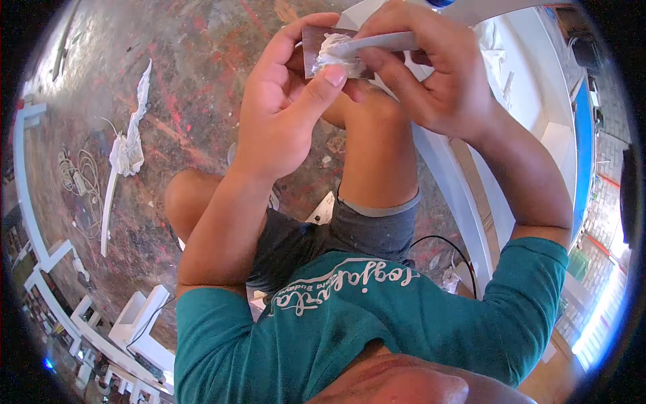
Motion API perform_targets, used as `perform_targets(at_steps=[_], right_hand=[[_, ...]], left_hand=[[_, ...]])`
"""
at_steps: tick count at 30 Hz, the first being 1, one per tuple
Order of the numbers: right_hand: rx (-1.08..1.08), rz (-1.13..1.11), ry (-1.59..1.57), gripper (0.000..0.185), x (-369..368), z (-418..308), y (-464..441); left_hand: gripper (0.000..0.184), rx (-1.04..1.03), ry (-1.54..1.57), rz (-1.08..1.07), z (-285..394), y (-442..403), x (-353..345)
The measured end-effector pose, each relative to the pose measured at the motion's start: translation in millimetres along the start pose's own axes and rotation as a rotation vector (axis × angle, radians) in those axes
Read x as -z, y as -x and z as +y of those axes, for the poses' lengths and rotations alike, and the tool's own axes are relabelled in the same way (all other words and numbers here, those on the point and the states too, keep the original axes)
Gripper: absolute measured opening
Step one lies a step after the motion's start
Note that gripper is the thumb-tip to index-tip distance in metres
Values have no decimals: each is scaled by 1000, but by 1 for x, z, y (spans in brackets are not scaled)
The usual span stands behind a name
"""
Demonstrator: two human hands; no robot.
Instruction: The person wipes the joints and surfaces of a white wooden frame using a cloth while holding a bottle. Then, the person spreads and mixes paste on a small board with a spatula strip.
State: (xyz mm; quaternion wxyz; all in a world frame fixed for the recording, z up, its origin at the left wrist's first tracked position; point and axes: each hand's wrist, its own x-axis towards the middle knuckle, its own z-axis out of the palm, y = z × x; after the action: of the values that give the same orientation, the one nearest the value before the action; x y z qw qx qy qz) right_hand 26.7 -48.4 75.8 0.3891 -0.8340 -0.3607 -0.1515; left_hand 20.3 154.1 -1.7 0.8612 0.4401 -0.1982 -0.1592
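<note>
At the top centre of the head view, my left hand (pixel 289 108) holds a small brown board (pixel 311 50), its thumb pressed on the front. A lump of white paste (pixel 334 48) lies on the board. My right hand (pixel 441 74) pinches a flat, light grey blade (pixel 390 43) between thumb and fingers. The blade's tip touches the paste, just above my left thumb. Part of the board's right side is hidden behind the blade and my right fingers.
On the stained floor (pixel 202 81) at the left lie a crumpled white cloth or plastic piece (pixel 126 156), a thin white strip (pixel 108 212) and a coiled cable (pixel 79 178). White frame parts (pixel 138 323) stand lower left; a long white panel (pixel 457 195) runs along the right.
</note>
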Motion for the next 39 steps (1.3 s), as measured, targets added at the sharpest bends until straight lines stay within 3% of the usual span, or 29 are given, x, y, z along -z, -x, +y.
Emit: perform_targets(at_steps=[5,8,13,15,20,25,39], right_hand=[[36,34,9,13,3,6,4],[-53,-23,29,13,6,1,2],[-114,98,-80,11,-2,3,5],[-204,-51,16,11,6,-5,2],[-2,77,-71,11,1,10,2],[-104,11,-3,11,6,1,3],[72,48,-58,14,1,6,1]], left_hand=[[46,6,45,55,-1,0,-3],[50,-21,-31,-27,0,0,4],[51,-24,-44,21,3,0,-1],[51,-30,-49,4,3,-1,2],[52,-21,-56,32,2,-1,-3],[48,-15,-15,44,-3,-1,-4],[50,-15,-89,-2,-4,0,-5]])
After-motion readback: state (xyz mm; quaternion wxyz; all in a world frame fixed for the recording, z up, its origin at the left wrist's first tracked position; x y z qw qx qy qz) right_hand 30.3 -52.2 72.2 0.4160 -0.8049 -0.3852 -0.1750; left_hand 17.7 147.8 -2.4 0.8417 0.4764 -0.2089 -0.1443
